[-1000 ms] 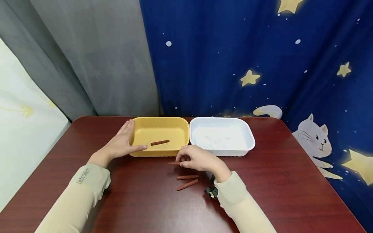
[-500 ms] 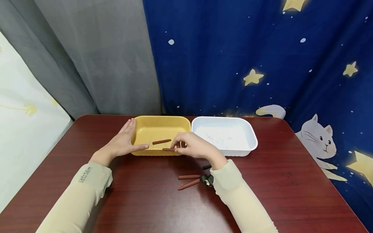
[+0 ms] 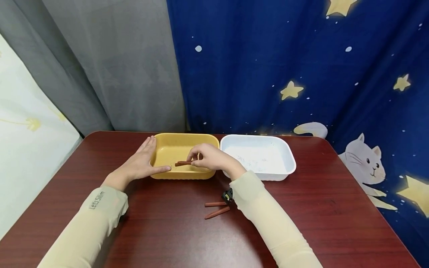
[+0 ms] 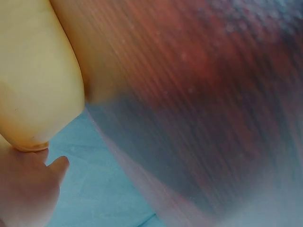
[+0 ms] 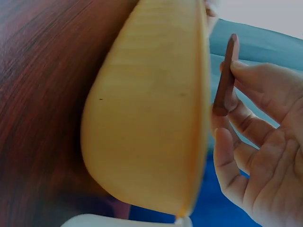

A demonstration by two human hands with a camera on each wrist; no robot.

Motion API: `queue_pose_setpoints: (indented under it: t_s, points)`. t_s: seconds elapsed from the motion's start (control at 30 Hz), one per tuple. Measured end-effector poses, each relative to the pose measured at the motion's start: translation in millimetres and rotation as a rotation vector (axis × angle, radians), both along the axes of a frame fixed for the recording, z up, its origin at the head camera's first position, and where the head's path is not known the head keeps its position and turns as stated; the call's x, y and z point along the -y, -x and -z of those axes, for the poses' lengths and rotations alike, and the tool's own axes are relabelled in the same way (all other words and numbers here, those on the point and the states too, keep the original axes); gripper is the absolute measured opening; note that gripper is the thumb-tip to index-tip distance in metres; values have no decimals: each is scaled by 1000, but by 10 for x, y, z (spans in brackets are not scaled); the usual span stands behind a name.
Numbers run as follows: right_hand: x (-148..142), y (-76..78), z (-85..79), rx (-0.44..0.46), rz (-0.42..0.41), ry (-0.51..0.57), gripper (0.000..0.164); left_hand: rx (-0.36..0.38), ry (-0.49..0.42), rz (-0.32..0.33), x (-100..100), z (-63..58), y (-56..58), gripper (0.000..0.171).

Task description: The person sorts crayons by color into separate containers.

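My right hand (image 3: 212, 157) pinches a brown crayon (image 5: 225, 80) between thumb and fingers. It holds the crayon over the yellow tub (image 3: 186, 138), higher than the rim in the right wrist view. A second brown crayon (image 3: 177, 164) lies in the tub and overlaps the held one in the head view. My left hand (image 3: 135, 165) rests on the tub's left end, fingers straight along the side and thumb stretched over the front rim. Two more brown crayons, an upper one (image 3: 214, 204) and a slanted lower one (image 3: 216, 213), lie on the table in front.
A white tub (image 3: 258, 173) with faint marks on its floor stands right beside the yellow one. Both sit near the back edge of the dark red table (image 3: 161, 230). Behind hang a grey curtain (image 3: 134, 74) and a blue starry curtain (image 3: 234, 74).
My right hand has carried the crayon from in front of the yellow tub, over its front rim, to above its inside. My left hand has stayed at the tub's left end.
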State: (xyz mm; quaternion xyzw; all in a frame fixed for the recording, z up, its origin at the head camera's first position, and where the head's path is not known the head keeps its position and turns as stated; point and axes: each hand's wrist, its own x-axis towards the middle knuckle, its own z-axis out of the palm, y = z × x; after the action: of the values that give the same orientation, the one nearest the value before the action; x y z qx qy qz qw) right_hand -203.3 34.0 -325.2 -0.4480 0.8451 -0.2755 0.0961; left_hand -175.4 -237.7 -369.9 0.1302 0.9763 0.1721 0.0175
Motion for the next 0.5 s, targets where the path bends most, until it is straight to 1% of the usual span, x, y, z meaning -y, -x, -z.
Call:
queue_pose_setpoints:
  t_s: [0.13, 0.27, 0.4, 0.5]
  points:
    - [102, 99, 83, -24, 17, -12, 9, 1, -2, -8, 5, -1, -3, 122]
    - [204, 161, 177, -37, 65, 21, 10, 4, 0, -14, 18, -8, -13, 122]
    - [309, 196, 237, -14, 120, 70, 10, -6, 0, -8, 25, 7, -5, 122]
    - [367, 238, 281, 14, 132, 89, 10, -11, -7, 0, 14, 24, -2, 122]
